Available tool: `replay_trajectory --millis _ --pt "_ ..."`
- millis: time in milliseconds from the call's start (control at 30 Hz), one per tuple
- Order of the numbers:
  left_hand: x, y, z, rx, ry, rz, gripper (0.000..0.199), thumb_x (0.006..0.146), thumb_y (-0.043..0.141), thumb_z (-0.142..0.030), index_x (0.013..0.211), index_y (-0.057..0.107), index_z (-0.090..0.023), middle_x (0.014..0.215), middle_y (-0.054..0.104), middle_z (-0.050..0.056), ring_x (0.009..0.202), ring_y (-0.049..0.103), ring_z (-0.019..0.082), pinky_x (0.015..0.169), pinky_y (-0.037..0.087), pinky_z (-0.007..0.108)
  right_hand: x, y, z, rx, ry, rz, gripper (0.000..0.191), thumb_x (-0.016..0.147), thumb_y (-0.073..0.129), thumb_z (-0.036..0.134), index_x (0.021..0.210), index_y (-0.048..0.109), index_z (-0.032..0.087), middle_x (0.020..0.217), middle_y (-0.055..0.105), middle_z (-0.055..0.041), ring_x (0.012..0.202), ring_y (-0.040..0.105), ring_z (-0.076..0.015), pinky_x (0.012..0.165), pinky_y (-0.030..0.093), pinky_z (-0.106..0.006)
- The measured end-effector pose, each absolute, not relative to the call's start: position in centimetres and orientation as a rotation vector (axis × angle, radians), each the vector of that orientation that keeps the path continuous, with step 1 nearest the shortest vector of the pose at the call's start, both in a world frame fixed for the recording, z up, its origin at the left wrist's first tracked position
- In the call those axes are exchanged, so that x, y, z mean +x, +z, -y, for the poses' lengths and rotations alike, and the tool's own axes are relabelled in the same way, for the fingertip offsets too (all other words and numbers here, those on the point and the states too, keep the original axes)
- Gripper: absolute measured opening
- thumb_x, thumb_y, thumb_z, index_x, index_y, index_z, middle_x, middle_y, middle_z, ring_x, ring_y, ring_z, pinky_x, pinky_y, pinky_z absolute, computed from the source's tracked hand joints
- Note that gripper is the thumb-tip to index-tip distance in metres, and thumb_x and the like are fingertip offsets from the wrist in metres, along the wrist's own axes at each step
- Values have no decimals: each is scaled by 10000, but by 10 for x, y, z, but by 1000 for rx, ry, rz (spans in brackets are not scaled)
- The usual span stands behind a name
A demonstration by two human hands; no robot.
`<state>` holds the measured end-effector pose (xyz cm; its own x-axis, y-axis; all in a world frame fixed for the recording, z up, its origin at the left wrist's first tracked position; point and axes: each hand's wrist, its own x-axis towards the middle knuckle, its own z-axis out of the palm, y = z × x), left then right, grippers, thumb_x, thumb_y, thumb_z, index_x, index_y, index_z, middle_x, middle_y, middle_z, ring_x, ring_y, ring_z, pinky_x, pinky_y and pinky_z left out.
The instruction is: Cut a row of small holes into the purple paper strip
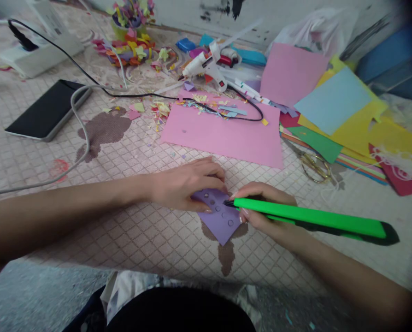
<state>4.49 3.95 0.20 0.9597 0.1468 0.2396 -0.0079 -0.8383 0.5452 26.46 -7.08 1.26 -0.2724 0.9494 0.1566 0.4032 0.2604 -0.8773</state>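
Observation:
A small purple paper [223, 227] with several small circles on it lies on the patterned tablecloth [150, 249] near the front edge. My left hand [192, 182] rests on its upper left part, thumb on the paper and fingers curled over its top edge. My right hand [261, 207] is closed around a long bright green tool [309, 216] with a dark tip. That tip points left, over the paper's right part beside the circles; whether it touches is too small to tell.
Behind my hands lies a pink sheet [223, 138] with paper scraps and a black cable. A white glue gun [209, 69] stands beyond it. Scissors [313, 166] and coloured papers [333, 99] are at right; a black phone-like device [47, 110] and power strip [40, 55] are left.

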Motion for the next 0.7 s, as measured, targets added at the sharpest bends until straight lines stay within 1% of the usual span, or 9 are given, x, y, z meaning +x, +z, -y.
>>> replay_trajectory --millis 100,133,167,300,433,700 --pt "45 2 -38 2536 373 -126 345 838 662 -287 1152 591 -164 1127 571 136 1072 525 263 1022 388 431 260 10 73 -1253 816 1779 138 834 571 138 876 658 235 769 693 -12 607 630 -123 537 503 -240" --pt "45 2 -38 2536 369 -131 347 837 665 -287 1151 593 -158 1127 569 138 1073 523 263 1013 397 424 258 9 73 -1252 818 1776 139 830 572 138 881 658 234 755 685 -8 593 625 -119 522 495 -235" --pt "45 2 -37 2538 364 -136 348 837 666 -288 1150 595 -151 1127 567 140 1073 521 264 1007 403 419 258 9 74 -1257 907 1838 169 831 579 130 935 661 235 789 690 -9 622 640 -120 545 507 -236" --pt "45 2 -37 2539 365 -149 331 838 664 -289 1136 598 -158 1124 570 138 1066 520 262 995 409 424 258 11 73 -1237 904 1832 164 831 578 126 931 658 227 761 679 1 611 635 -109 530 493 -221" --pt "45 2 -37 2529 381 -143 332 832 669 -290 1130 596 -164 1121 575 137 1057 524 261 992 409 429 259 11 72 -1228 948 1861 180 828 585 117 958 649 224 800 684 -1 639 643 -110 565 509 -228" --pt "45 1 -37 2542 392 -129 348 837 655 -287 1143 599 -131 1113 571 152 1070 528 272 1008 398 444 259 9 73 -1224 955 1865 174 833 587 117 965 655 208 816 684 -4 659 642 -103 587 502 -223"
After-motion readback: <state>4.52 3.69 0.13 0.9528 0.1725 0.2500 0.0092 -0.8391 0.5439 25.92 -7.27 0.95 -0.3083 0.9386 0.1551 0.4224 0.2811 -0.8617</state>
